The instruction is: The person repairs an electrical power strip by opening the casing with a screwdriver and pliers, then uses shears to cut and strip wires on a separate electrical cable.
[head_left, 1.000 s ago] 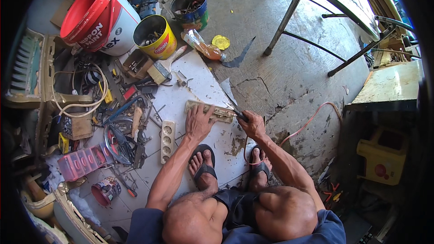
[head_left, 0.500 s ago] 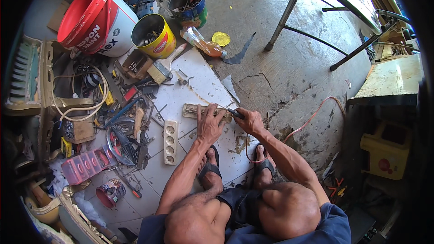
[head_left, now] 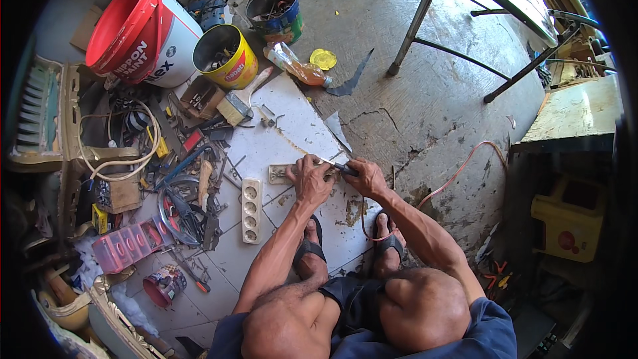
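Note:
An opened power strip half (head_left: 278,173) lies on the white tiles, its inner metal parts partly showing. My left hand (head_left: 314,185) grips it from above with bent fingers, hiding its middle. In my right hand (head_left: 367,178) is a soldering iron (head_left: 343,167) with a black handle, its thin metal end pointing left toward the left fingertips. A pinkish cord (head_left: 458,174) loops below the right hand and runs off right. Just left of the held piece lies a cream four-socket cover (head_left: 251,211), face up. Whether the iron's tip touches anything is hidden.
Loose tools and scraps crowd the left, with a pink compartment box (head_left: 126,246) and a coil of cable (head_left: 156,143). Beyond stand a paint bucket (head_left: 179,46), a yellow tin (head_left: 246,66) and a bottle (head_left: 299,66). A metal-legged chair (head_left: 425,16) stands far right.
The power strip half has shifted slightly nearer me. My left hand has moved a little right, its fingers now more bent. The right hand still holds the iron in nearly the same place.

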Action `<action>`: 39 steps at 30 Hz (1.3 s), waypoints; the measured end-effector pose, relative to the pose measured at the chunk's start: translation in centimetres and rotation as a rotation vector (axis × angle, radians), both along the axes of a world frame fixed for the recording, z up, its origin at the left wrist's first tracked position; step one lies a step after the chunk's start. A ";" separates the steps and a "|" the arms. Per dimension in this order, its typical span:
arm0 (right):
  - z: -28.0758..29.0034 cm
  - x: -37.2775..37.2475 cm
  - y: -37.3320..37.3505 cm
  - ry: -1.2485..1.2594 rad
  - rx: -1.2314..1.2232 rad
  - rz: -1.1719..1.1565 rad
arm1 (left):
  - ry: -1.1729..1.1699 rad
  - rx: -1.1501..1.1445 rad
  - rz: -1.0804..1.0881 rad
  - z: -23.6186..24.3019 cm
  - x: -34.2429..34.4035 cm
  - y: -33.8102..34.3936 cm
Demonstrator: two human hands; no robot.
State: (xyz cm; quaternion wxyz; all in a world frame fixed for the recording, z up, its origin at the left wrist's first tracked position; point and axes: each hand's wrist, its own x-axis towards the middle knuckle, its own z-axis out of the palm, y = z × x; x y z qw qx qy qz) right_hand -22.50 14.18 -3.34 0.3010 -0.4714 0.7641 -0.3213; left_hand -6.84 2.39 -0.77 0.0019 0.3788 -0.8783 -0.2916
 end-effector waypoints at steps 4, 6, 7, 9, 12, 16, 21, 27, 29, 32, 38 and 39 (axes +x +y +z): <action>0.0 0.7 -0.2 -0.029 0.062 -0.045 | -0.065 -0.034 -0.008 -0.2 -0.2 0.1; 0.1 0.5 -0.5 -0.042 0.113 -0.035 | -0.089 -0.031 0.004 -0.1 -0.1 0.0; 0.2 0.5 -0.8 -0.058 0.164 -0.026 | -0.084 -0.043 0.001 -0.3 -0.2 0.0; 0.5 0.5 -0.8 -0.120 0.194 -0.074 | -0.055 -0.047 -0.021 -0.2 -0.3 -0.2; 0.6 0.3 -0.7 -0.184 0.210 -0.129 | 0.041 0.015 -0.065 -0.3 1.0 -0.8; 0.6 0.2 -1.2 -0.188 0.253 -0.124 | 0.042 -0.043 -0.032 -0.7 1.4 -0.3; 1.4 0.6 -2.3 -0.192 0.320 -0.163 | 0.024 -0.052 -0.018 -0.8 1.6 0.0; 1.8 1.0 -3.1 -0.083 0.440 -0.187 | 0.013 -0.020 -0.024 -0.5 1.8 -0.4; 0.5 0.9 -2.1 -0.084 0.448 -0.201 | 0.008 0.025 -0.017 -0.6 1.6 0.0; 1.0 1.1 -2.4 -0.106 0.465 -0.183 | 0.002 0.045 -0.036 -0.6 2.3 -0.4; 0.6 1.0 -2.0 -0.074 0.514 -0.146 | 0.012 0.028 -0.073 -0.4 1.8 -0.2; 0.5 1.0 -1.9 -0.102 0.530 -0.138 | 0.011 0.027 -0.073 -0.5 1.9 -0.2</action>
